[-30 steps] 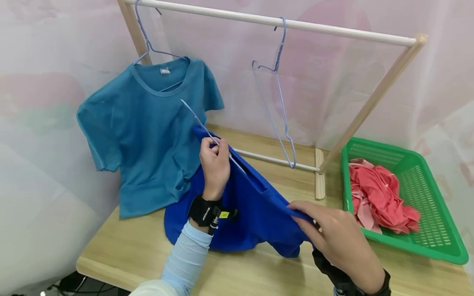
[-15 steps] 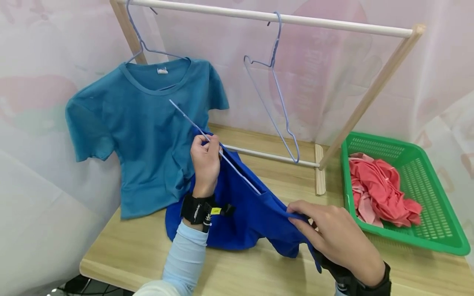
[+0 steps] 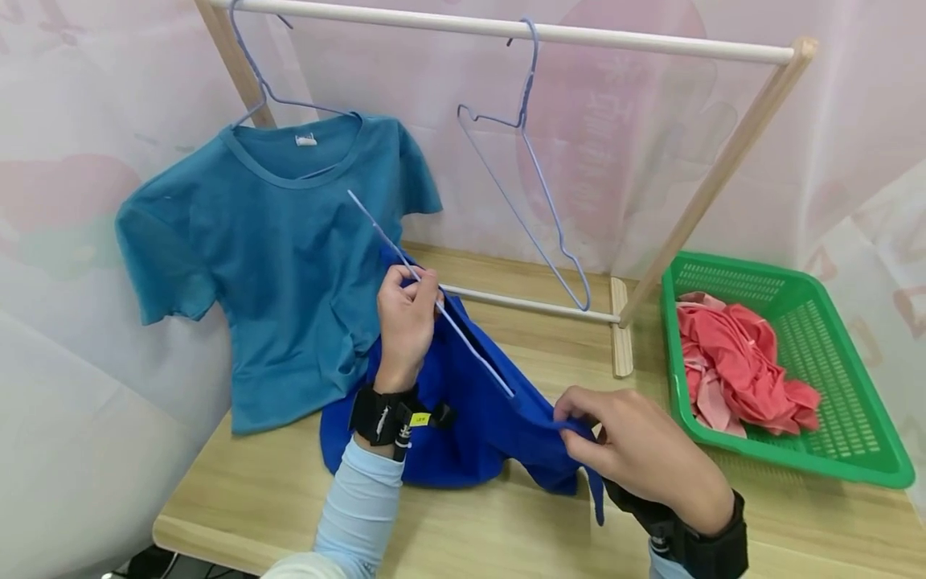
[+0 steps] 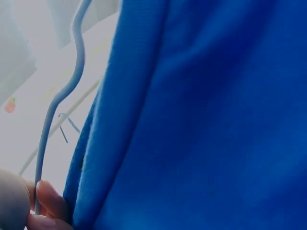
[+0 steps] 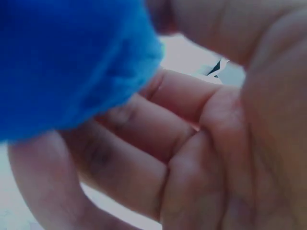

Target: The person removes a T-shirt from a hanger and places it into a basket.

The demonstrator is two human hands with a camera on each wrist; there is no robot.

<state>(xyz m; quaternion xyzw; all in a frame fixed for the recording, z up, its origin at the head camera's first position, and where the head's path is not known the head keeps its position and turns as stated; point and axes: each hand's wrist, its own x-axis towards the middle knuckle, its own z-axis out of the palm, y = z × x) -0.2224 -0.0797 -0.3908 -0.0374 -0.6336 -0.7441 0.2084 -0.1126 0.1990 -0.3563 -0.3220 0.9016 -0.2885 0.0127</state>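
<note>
Blue garment [image 3: 470, 434], partly on the table [image 3: 289, 498]; along its opening, the wire hanger [image 4: 58, 97], axis ten-thirty to four-thirty, pinched by the left hand [image 3: 407, 322]. Right hand [image 3: 644, 450], toward four o'clock, nearer the hanger's lower end, pinches the garment's edge.

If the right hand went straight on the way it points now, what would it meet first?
Most likely more of the blue cloth, whose edge the right hand pinches; just beyond seems to lie the hanger that the left hand holds. Depth is hard to judge.
</note>
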